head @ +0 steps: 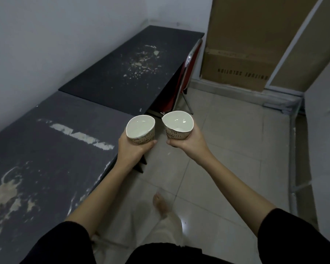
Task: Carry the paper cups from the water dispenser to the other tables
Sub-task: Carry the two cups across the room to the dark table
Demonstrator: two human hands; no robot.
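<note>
Holding: two paper cups, both squashed at rim
L hand: wrapped round left cup, by near table edge
R hand: wrapped round right cup, over floor

Two cups, two tables, seemingly one chair.

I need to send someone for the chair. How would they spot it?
Find the two dark tables along the left wall; go to the far table in the corner. The chair is tucked at its right edge, the only red thing, with a shiny metal frame.
</note>
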